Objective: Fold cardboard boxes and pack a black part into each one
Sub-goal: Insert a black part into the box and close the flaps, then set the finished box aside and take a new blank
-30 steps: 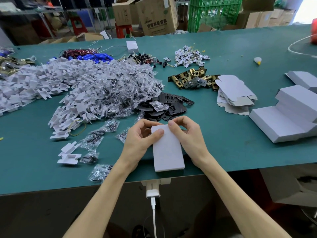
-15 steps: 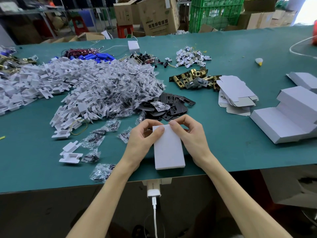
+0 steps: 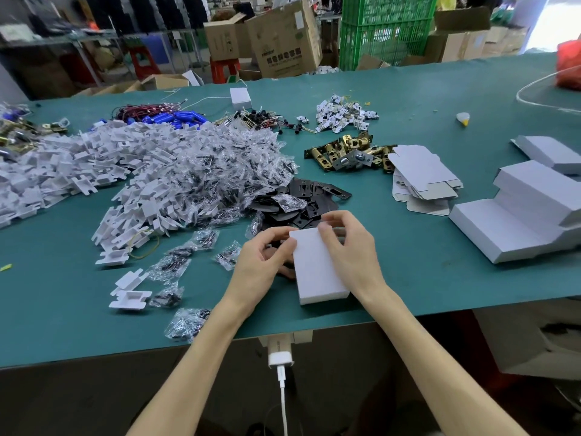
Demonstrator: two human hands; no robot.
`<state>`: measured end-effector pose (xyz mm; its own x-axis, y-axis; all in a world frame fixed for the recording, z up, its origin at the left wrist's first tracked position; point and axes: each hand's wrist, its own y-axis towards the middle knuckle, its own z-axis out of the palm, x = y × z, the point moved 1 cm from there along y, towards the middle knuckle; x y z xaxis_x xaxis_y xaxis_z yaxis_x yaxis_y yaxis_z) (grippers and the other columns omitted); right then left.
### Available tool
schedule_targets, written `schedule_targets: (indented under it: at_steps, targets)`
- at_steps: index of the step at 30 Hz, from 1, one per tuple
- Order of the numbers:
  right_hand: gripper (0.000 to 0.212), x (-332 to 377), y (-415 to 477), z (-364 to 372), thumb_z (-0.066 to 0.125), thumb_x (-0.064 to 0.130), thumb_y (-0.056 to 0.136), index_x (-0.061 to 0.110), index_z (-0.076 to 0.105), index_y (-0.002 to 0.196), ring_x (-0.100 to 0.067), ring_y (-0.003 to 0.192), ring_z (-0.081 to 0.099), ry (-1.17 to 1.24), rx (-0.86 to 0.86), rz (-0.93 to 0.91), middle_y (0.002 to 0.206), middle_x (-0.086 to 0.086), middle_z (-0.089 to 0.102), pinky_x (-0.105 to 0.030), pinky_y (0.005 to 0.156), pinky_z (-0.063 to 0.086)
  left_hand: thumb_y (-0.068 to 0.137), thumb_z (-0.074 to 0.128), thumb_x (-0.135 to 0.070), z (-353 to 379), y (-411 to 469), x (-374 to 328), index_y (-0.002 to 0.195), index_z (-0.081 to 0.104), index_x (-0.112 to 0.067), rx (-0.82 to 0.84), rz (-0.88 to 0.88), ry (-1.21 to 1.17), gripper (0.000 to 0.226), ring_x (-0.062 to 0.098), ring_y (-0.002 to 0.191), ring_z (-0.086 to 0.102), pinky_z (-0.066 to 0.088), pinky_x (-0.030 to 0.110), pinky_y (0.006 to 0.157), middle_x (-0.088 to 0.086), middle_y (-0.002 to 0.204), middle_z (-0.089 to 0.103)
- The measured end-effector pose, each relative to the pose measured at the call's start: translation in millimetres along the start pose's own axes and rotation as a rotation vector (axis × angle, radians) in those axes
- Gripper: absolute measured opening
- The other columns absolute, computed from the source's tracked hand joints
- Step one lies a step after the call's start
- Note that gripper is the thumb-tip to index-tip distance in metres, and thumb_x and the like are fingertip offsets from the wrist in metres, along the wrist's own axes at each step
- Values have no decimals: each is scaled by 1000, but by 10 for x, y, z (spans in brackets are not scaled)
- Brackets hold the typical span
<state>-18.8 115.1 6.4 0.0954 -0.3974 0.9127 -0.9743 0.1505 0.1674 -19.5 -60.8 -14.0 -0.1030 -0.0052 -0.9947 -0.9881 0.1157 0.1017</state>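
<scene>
The box (image 3: 317, 272) lies flat near the table's (image 3: 440, 284) front edge. The left hand (image 3: 261, 262) pinches its far-left corner and the right hand (image 3: 352, 250) grips its far end, probably to tuck the flap. Just beyond lie the black parts (image 3: 309, 199), with blanks (image 3: 421, 177) to the right, both within reach.

My green table (image 3: 424, 278) carries: white trays (image 3: 63, 171) heaped upper left; clear bags (image 3: 226, 174) centre, touching black plates (image 3: 317, 191); brass latches (image 3: 349, 152) above these; flat boxes (image 3: 421, 171) right of centre; folded boxes (image 3: 503, 228) at the right edge; one box (image 3: 317, 275) before me, lower centre.
</scene>
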Motion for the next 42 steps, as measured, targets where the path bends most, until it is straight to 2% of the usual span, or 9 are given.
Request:
schedule_targets:
  at_steps: [3, 6, 8, 13, 16, 29, 35, 39, 42]
  targets:
    - [61, 168, -157, 7, 59, 44, 100, 13, 42, 150, -23, 139, 35, -359, 100, -154, 149, -5, 44, -34, 115, 32, 92, 73, -21, -27, -3, 15, 123, 70, -6, -28, 0, -19, 35, 22, 94, 74, 62, 31, 70, 23, 120, 67]
    - [97, 270, -388, 127, 54, 68, 91, 17, 12, 162, -30, 154, 8, -609, 281, -116, 166, -9, 13, -47, 123, 21, 96, 71, -19, -63, 0, 33, 118, 75, -14, -12, -1, 37, 23, 27, 97, 77, 62, 33, 80, 9, 120, 74]
    - [91, 269, -473, 163, 54, 60, 95, 20, 8, 162, -33, 154, 2, -733, 315, -89, 167, -9, 4, -49, 122, 22, 102, 64, -18, -65, -9, 40, 118, 74, -11, -2, -9, 19, 20, 28, 91, 78, 63, 33, 74, 8, 113, 78]
    - [72, 270, -409, -10, 56, 29, 95, 20, 26, 159, -31, 149, 21, -645, 275, -91, 166, -7, 17, -42, 119, 30, 106, 59, -10, -55, -12, 47, 111, 74, -10, -33, -20, 27, 17, 26, 88, 78, 63, 28, 73, 8, 103, 80]
    - [75, 190, -227, -353, 65, 26, 89, 23, 34, 158, -30, 149, 26, -644, 293, -103, 165, -5, 22, -38, 119, 29, 106, 59, -9, -87, 3, 62, 107, 75, -12, -71, -42, 60, 17, 24, 69, 75, 61, 26, 72, 10, 95, 80]
    - [72, -127, 586, -2017, 75, 21, 84, 21, 49, 150, -31, 144, 37, -859, 95, -36, 161, -2, 37, -43, 115, 33, 103, 61, -5, -62, 8, 74, 104, 77, -13, -34, -5, 179, 18, 19, 66, 71, 61, 26, 72, 11, 86, 78]
    - [26, -462, 652, -2128, 58, 5, 87, -5, 59, 112, -42, 131, 40, -1041, 105, 0, 122, -19, 60, -42, 102, 34, 104, 60, -4, -66, -3, 67, 103, 77, -12, -25, 1, 195, 19, 18, 67, 70, 59, 24, 71, 11, 84, 77]
    - [57, -488, 607, -1964, 53, -1, 92, -1, 45, 148, -32, 146, 33, -966, 54, -130, 155, -16, 44, -38, 117, 25, 104, 59, -4, -67, -3, 64, 104, 77, -13, -19, 0, 205, 20, 19, 69, 71, 59, 25, 73, 11, 84, 77]
    - [59, -515, 542, -1758, 50, 1, 95, 9, 43, 153, -18, 153, 28, -874, 67, -199, 163, 1, 36, -35, 123, 24, 104, 59, -4, -71, -8, 61, 104, 77, -13, -16, -5, 206, 21, 19, 70, 71, 59, 26, 73, 11, 84, 77]
